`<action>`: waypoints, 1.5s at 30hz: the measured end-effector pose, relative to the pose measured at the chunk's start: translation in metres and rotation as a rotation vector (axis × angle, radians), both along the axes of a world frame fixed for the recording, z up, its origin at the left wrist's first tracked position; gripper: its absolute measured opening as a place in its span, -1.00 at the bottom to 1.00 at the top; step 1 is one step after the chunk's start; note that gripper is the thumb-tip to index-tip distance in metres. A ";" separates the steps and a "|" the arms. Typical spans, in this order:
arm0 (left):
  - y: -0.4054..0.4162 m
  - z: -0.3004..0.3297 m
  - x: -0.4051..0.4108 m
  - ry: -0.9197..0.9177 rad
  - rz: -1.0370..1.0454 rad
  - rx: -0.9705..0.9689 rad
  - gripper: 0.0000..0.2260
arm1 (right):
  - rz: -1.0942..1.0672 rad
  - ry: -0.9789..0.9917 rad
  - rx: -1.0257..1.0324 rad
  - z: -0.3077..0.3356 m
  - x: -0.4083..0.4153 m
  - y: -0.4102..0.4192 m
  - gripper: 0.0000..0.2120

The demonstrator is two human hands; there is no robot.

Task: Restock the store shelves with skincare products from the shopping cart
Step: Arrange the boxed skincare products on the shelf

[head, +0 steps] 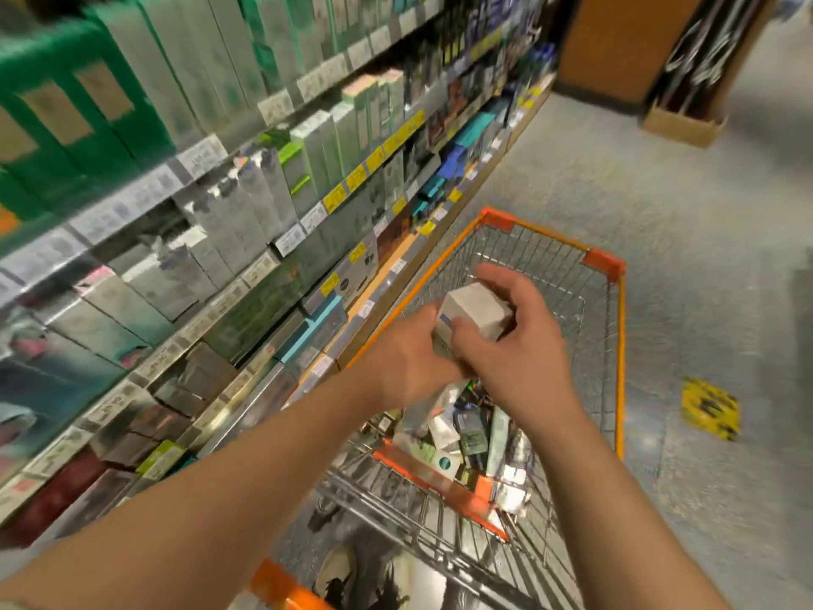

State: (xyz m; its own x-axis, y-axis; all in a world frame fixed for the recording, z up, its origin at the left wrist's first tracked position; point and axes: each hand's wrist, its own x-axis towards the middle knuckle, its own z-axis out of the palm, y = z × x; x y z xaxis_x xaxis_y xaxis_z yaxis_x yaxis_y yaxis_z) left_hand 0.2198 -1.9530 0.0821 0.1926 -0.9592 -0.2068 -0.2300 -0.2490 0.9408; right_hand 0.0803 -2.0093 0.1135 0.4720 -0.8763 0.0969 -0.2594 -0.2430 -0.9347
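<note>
Left hand (407, 354): mid-frame over the cart (620, 345), fingers curled under the box (477, 311).
Right hand (519, 341): fingers wrapped over the box.

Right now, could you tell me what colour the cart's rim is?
Orange rim, clearest in the head view.

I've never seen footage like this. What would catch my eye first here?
Most likely the two hands in the middle: the left hand and right hand together hold a small white box above the orange-rimmed shopping cart. Below them, a jumble of skincare products fills the cart's near end. To the left run long shelves packed with green and grey boxes, with yellow price tags.
</note>
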 end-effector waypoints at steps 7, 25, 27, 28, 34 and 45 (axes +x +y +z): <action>0.019 0.053 0.015 0.036 0.239 -0.203 -0.64 | 0.129 -0.179 -0.016 0.039 0.039 0.008 -0.56; 0.188 0.181 0.146 -0.024 0.806 -0.443 -0.46 | 0.643 -0.290 0.120 0.081 0.199 0.155 -0.52; 0.220 0.190 0.161 -0.042 0.861 -0.473 -0.52 | 0.693 -0.315 0.095 0.088 0.222 0.182 -0.54; 0.237 0.194 0.168 -0.039 0.879 -0.494 -0.58 | 0.706 -0.330 0.088 0.091 0.234 0.195 -0.52; 0.336 0.217 0.206 -0.104 0.884 -0.510 -0.77 | 0.781 -0.374 0.082 0.113 0.292 0.275 -0.46; 0.489 0.223 0.250 -0.186 1.011 -0.467 -0.77 | 0.902 -0.429 0.074 0.149 0.365 0.409 -0.60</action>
